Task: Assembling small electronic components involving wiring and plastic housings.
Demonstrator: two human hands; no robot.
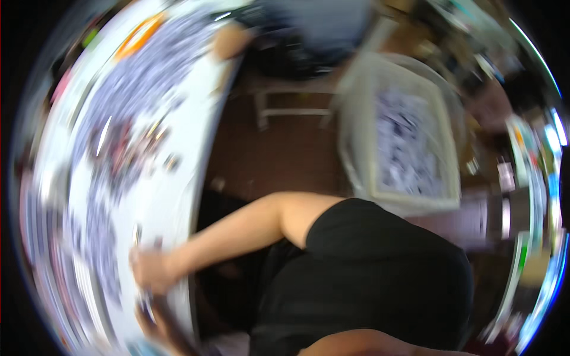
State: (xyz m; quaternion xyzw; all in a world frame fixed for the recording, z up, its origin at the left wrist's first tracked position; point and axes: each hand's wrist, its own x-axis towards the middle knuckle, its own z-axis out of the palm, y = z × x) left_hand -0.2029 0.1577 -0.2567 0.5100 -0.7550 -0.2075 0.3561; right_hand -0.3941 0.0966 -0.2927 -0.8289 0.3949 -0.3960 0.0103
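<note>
Both my hands are at the near end of the white table (pixel 178 172), at the left of the head view, smeared by motion. My right hand (pixel 153 270) reaches over the table edge with its fingers curled in; what it holds is hidden. Just below, my left hand (pixel 153 320) is bent round a small pale, shiny thing (pixel 146 301) too blurred to name. A short silvery piece (pixel 137 234) shows just past my right hand. Farther up the table lie many small grey-violet pieces (pixel 148 74) and a reddish-brown cluster of small parts (pixel 124 145).
An orange tray-like thing (pixel 139 35) lies at the table's far end. Someone else's hand (pixel 231 41) rests near the far edge, beside a person in dark clothing (pixel 297 41). A cream bin (pixel 454 148) with a clear liner holds pale pieces, right of a brown floor (pixel 273 154).
</note>
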